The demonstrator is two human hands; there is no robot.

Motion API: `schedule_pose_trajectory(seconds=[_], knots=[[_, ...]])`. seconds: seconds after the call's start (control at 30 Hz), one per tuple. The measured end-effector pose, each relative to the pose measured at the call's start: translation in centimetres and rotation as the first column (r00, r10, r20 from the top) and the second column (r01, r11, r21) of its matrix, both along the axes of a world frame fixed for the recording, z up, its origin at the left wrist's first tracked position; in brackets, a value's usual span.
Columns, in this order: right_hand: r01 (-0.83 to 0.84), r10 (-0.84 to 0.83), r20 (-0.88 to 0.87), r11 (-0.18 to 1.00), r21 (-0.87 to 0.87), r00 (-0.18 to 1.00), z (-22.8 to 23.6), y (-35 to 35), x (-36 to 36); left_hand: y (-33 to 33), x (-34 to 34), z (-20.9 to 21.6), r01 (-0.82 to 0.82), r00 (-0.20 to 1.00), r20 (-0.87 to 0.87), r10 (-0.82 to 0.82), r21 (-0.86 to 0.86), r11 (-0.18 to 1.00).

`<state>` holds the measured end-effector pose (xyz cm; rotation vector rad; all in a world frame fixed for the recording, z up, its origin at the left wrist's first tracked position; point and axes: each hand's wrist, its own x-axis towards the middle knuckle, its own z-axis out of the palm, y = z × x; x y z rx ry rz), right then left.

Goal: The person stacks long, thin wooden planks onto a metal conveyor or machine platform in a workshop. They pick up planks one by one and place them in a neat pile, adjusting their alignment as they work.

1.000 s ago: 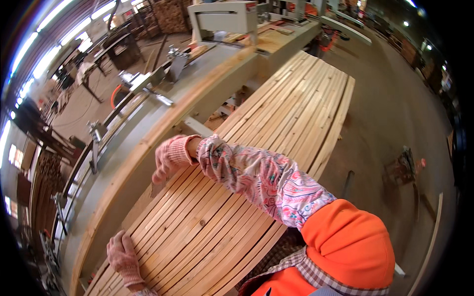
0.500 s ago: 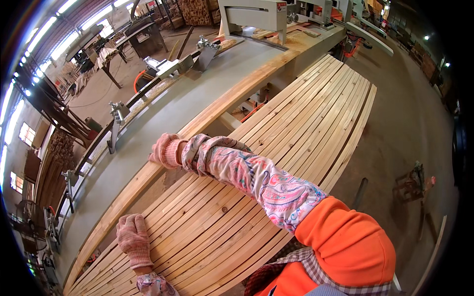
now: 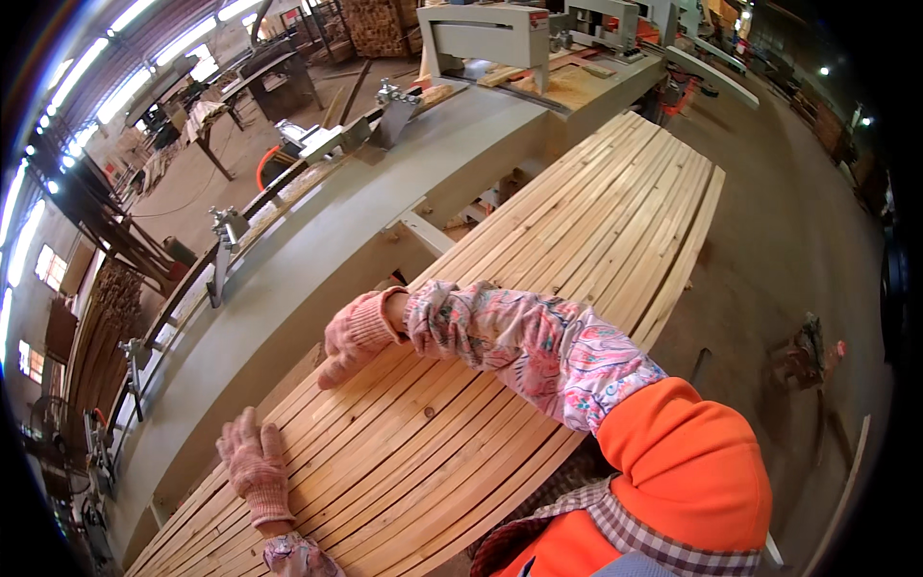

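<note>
Long pale wooden strips (image 3: 413, 423) lie side by side in a wide layer, running from the lower left to the upper right. My left hand (image 3: 255, 466), in a pink knit glove, rests on the layer's left edge with its fingers stretched out and apart. Farther up that same edge, my gloved right hand (image 3: 361, 332) is palm down on the strips, its thumb apart from its loosely bent fingers. Its fingertips are partly hidden. My right forearm in a patterned sleeve (image 3: 529, 337) crosses over the strips.
Left of the strips runs a long grey machine table (image 3: 317, 245) with metal clamps (image 3: 226, 231) along its far side. A grey machine frame (image 3: 486, 34) stands at its far end, near sawdust (image 3: 562, 87). Concrete floor (image 3: 779, 240) lies to the right.
The long wooden strip on the table's near edge is gone from there. My right hand has come back toward me onto the layer of strips. My left hand's fingers have spread.
</note>
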<state>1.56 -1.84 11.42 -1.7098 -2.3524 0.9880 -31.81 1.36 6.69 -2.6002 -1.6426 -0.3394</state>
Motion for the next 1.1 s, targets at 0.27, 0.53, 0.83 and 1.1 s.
schedule_pose_trajectory(seconds=[0.27, 0.53, 0.83, 1.1], knots=[[0.079, -0.081, 0.036, 0.996, 0.048, 0.996, -1.4, 0.7, -0.1, 0.2, -0.9, -0.2, 0.279, 0.952, -0.180, -0.249, 0.166, 0.946], [0.106, -0.104, -0.024, 0.992, 0.069, 0.994, -1.1, 0.5, 2.0, -0.3, 0.5, 0.1, 0.003, 0.991, 0.131, -0.003, 0.000, 1.000], [0.150, -0.150, -0.018, 0.989, 0.004, 0.989, -1.8, 1.0, 4.7, -0.7, 0.8, 0.8, -0.027, 0.994, 0.109, 0.032, -0.045, 0.999], [0.163, -0.164, -0.016, 0.986, -0.038, 0.986, -1.6, 0.8, 5.0, -0.4, 0.3, 0.3, 0.012, 0.990, 0.143, -0.010, -0.014, 1.000]])
